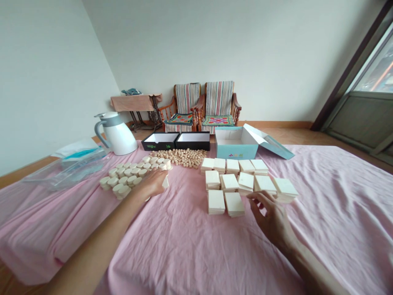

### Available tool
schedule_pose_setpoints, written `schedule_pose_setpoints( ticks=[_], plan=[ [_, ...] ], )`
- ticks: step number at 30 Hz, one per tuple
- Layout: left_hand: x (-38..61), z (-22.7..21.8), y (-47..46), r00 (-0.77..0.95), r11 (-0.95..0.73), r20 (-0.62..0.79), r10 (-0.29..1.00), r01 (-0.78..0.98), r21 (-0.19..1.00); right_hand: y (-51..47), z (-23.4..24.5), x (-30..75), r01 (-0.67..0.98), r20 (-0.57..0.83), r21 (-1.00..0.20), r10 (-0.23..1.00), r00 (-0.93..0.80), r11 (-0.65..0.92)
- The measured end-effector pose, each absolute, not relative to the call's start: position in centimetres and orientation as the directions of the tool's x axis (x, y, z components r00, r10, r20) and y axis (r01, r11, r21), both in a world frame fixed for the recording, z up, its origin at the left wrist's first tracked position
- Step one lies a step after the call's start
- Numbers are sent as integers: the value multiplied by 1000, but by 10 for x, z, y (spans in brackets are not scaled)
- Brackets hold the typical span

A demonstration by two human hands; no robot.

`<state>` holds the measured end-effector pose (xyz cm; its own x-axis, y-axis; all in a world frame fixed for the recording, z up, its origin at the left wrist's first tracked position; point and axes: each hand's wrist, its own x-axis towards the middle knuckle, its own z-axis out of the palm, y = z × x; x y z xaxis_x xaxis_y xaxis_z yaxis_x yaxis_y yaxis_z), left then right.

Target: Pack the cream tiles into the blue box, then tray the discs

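Observation:
My left hand (154,183) is closed at the right edge of the round wooden discs (123,180), which stand in short stacks. A pale, flat-edged wooden tile (166,182) shows beyond its fingers, which appear wrapped on it; the hand hides the rest. On the right, stacks of square wooden tiles (229,181) form uneven rows. Beside the front stacks, my right hand (267,211) hovers with curved fingers and a gap between them, and nothing visible is held. Its fingertips come close to a middle-row stack; whether they touch I cannot tell.
Small wooden balls (184,157) lie heaped behind the discs. Two black open boxes (160,141) and a light-blue box (236,148) with its lid (270,143) leaning beside it stand at the back. A white jug (119,135) and clear plastic packaging (70,166) are left, on pink cloth (184,246).

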<state>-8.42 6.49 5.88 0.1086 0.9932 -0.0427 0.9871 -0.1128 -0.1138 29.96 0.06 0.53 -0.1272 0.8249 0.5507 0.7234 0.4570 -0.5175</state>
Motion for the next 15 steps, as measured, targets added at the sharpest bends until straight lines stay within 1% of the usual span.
schedule_pose_setpoints(
  ticks=[6, 10, 12, 14, 15],
  plan=[
    [-87, 48, 68, 76, -79, -35, 996, 992, -96, -1, 8, 301, 709, 546, -536, 829, -123, 458],
    [-74, 57, 63, 83, -82, 20, 996, 996, -43, 0, 8, 302, 704, 536, -547, 835, -121, 453],
    [-58, 66, 56, 119, -119, 63, 991, 993, 8, 0, 7, 302, 709, 532, -545, 838, -121, 448],
    [-33, 76, 45, 204, -211, 92, 975, 975, 74, 1, 7, 301, 713, 527, -542, 841, -124, 445],
    [-18, 80, 38, 264, -278, 119, 957, 952, 126, 1, 6, 301, 714, 524, -542, 842, -126, 444]
  ],
)
